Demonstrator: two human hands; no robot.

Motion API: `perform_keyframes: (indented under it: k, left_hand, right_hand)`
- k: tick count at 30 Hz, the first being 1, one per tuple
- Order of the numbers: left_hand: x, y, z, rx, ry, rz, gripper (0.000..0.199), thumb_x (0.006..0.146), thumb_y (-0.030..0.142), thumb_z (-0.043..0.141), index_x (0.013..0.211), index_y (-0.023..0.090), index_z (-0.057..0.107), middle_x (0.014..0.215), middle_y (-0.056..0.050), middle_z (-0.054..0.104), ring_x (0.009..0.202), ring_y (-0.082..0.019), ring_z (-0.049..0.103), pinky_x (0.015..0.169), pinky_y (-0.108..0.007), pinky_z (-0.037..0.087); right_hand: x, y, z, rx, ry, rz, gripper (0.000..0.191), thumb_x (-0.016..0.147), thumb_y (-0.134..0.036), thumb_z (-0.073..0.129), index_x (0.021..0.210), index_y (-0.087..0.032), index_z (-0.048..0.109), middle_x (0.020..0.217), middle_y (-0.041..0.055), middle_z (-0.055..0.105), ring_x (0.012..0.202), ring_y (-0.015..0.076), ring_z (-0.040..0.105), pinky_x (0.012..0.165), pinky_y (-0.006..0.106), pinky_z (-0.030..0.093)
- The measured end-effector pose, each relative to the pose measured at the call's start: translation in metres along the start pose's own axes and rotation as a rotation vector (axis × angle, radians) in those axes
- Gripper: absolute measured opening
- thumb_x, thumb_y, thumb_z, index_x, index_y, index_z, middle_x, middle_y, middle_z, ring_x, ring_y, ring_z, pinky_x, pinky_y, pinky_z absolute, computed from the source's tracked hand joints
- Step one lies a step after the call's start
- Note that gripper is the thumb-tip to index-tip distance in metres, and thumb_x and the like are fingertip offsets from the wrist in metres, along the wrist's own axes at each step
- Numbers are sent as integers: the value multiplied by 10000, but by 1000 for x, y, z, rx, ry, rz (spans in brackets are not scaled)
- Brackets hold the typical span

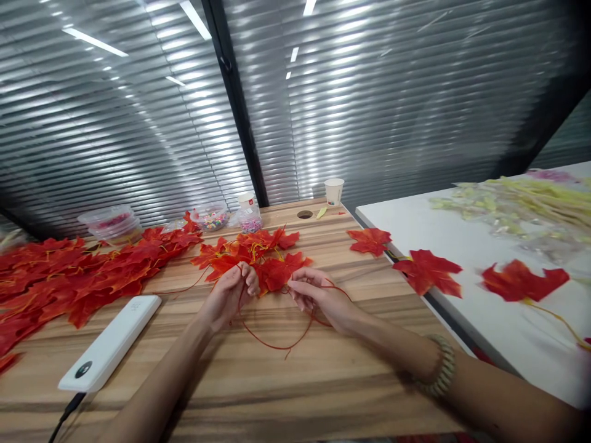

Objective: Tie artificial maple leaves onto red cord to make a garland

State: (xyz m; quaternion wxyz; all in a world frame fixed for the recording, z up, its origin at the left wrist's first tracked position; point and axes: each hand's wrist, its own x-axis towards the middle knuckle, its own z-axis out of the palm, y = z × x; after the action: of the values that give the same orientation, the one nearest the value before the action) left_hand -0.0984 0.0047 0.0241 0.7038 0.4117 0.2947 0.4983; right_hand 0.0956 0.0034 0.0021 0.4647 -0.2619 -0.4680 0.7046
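A thin red cord [272, 346] hangs in a loop between my two hands, above the wooden table. My left hand [237, 288] is closed in a pinch on the cord, beside a cluster of red artificial maple leaves [279, 271]. Across from it, my right hand [318, 295] pinches the cord near the lower edge of the same leaves, and part of the cord passes behind that wrist. Another stretch of cord runs left over the table from my left hand. The fingertips partly hide where the cord meets the leaves.
A heap of red maple leaves [124, 261] covers the left side. Nearer lies a white power bank [111, 344] with a black cable. Bead tubs [210, 218] and a paper cup [333, 192] stand at the back. More leaves [429, 271] cross onto the white table [392, 215] at right.
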Motion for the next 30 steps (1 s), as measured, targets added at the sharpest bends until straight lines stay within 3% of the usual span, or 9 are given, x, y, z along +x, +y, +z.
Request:
perform_keyframes:
  k: [5,9,12,16,21,26,30]
  left_hand:
    - [-3,1,0,59,-86,10,315,650,344,684,553,148,456,574,17,411,530,-96,419,532,-230,349]
    - [-8,1,-6,254,-296,-58,334,612,400,695,489,143,522,575,-13,446,547,-115,428,529,-249,339]
    - [-9,4,-7,463,-500,-182,297,609,420,690,491,163,600,588,-47,506,569,-141,460,564,-283,373]
    - [-7,8,-2,662,-700,-330,226,645,416,662,664,195,709,749,-108,623,700,-204,556,679,-332,437]
    - [-6,9,4,807,-650,-254,252,738,311,599,938,187,689,995,-122,626,906,-221,567,811,-332,424]
    - [-6,10,7,828,-597,-249,303,776,285,554,1046,173,637,1075,-129,596,969,-218,546,837,-323,413]
    - [-4,3,6,780,-334,-159,269,762,271,576,1003,171,641,1002,-105,615,922,-198,559,823,-317,425]
  right_hand:
    - [2,4,-1,-35,34,-29,188,684,-317,632,735,-172,524,552,-44,518,421,54,412,416,187,308]
    - [4,11,-5,-122,65,-141,175,725,-313,592,844,-195,541,582,-43,508,444,67,423,432,198,333]
    - [3,13,-8,-267,86,-202,170,750,-317,564,863,-192,589,580,-31,492,481,83,442,455,208,346]
    - [1,13,-10,-417,108,-237,183,773,-321,534,864,-197,634,622,-3,545,517,101,469,484,221,364]
    - [-2,10,-7,-512,137,-262,150,771,-291,527,834,-201,630,755,26,612,641,136,546,580,242,417]
    - [-2,10,-6,-594,191,-308,167,779,-326,519,727,-192,605,671,15,591,605,136,528,574,248,401]
    - [-1,9,-8,-686,232,-322,126,747,-292,546,693,-188,591,657,14,586,609,143,522,576,254,394]
